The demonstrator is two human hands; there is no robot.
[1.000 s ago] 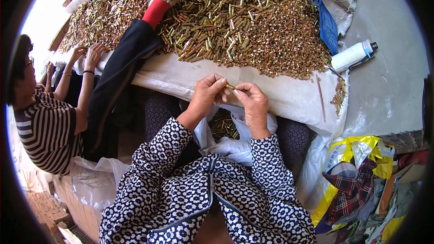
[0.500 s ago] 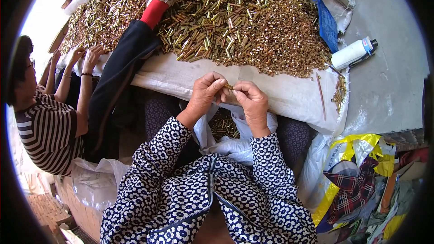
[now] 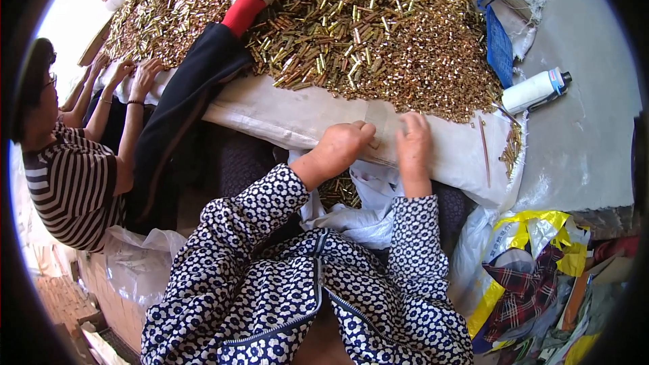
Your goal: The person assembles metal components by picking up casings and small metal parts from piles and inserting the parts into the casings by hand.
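Observation:
My left hand (image 3: 340,151) is closed over the near edge of the white cloth (image 3: 277,111), its fingertips pressed together; what they hold, if anything, is hidden. Just to its right, my right hand (image 3: 414,149) is smeared by motion, its fingers near the front of a heap of short brass-coloured metal pieces (image 3: 443,61). Longer brass-coloured metal tubes (image 3: 324,40) lie heaped to the left of these. Below my hands a white sack (image 3: 365,226) sits in my lap, with more metal tubes (image 3: 338,192) inside it.
Another person's outstretched leg (image 3: 182,94) crosses the cloth at left; a person in a striped top (image 3: 74,189) works beyond. At right are a thin stick (image 3: 485,152), a white bottle (image 3: 534,93), a blue mesh piece (image 3: 499,47) and a yellow-and-white bag (image 3: 500,284).
My hands, which met over the sack with a small metal piece between their fingertips, have moved right and come apart. My right hand has shifted toward the short pieces.

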